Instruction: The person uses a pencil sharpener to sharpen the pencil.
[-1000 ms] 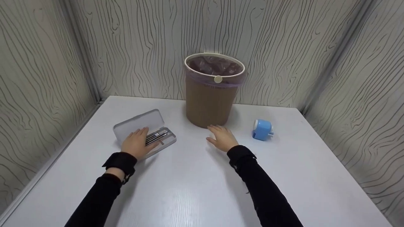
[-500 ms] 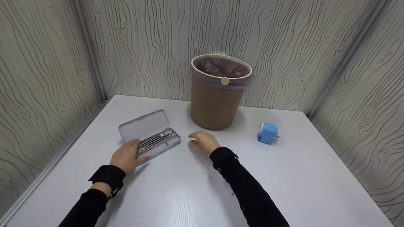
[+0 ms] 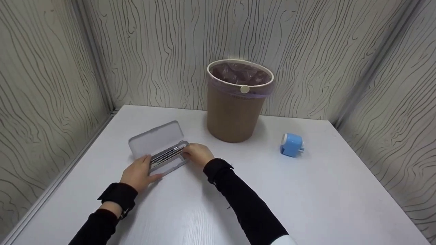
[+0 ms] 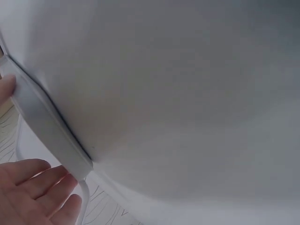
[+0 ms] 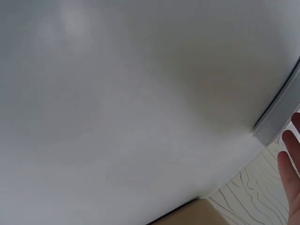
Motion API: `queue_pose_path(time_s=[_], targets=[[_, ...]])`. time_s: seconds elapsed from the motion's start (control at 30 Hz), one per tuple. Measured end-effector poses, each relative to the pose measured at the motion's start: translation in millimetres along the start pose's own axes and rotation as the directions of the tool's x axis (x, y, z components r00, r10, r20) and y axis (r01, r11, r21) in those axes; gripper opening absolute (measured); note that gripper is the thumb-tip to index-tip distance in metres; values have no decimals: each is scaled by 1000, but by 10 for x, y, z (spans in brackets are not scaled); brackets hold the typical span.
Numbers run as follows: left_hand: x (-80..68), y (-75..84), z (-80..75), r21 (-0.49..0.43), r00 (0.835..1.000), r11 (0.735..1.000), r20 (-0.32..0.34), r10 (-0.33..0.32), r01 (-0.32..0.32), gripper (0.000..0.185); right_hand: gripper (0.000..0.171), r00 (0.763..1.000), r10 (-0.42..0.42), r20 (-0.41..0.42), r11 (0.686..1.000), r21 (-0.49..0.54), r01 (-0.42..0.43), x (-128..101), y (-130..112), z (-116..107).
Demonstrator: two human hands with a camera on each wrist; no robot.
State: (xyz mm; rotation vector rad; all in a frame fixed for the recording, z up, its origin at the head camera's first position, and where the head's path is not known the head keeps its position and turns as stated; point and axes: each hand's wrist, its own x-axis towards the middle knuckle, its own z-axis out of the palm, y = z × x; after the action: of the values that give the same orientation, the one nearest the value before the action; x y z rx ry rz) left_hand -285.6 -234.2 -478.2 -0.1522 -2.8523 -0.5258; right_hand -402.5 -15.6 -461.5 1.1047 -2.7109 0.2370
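Observation:
A grey pencil case (image 3: pixel 174 165) lies on the white table (image 3: pixel 211 211) with its lid (image 3: pixel 156 137) raised at the back. Several dark, slim pencils (image 3: pixel 167 156) lie side by side in it. My left hand (image 3: pixel 136 173) holds the case's left end, thumb along the front side and fingers around the far side. The left wrist view has the fingers (image 4: pixel 40 190) at the case's corner. At the right end, my right hand (image 3: pixel 198 153) reaches in over the pencil ends; whether it pinches one I cannot tell. Its other fingers (image 5: pixel 290 145) are spread beside the case.
A brown bin (image 3: pixel 235 115) with a purple-tinted bag liner stands behind the case, near the back wall. To the right is a blue pencil sharpener (image 3: pixel 292 145) with a crank. Wood-patterned panels (image 3: pixel 163 51) enclose the table at the back and sides.
My right hand has moved left from in front of the bin to the case's right end. The left hand has drawn back from over the pencils to the case's left end.

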Motion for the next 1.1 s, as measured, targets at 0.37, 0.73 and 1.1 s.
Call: queue_pose_path(time_s=[0.37, 0.73, 1.1], targets=[[47, 26, -39, -32, 998, 999, 46, -32, 33, 86, 16, 1000, -5, 22, 991, -137, 8, 278, -93, 133], [88, 16, -55, 14, 998, 1000, 60, -16, 15, 87, 12, 993, -36, 108, 972, -225, 60, 469, -140, 72], [74, 13, -65, -1, 999, 1000, 41, -21, 21, 84, 17, 983, -142, 113, 901, -397, 176, 583, -200, 104]])
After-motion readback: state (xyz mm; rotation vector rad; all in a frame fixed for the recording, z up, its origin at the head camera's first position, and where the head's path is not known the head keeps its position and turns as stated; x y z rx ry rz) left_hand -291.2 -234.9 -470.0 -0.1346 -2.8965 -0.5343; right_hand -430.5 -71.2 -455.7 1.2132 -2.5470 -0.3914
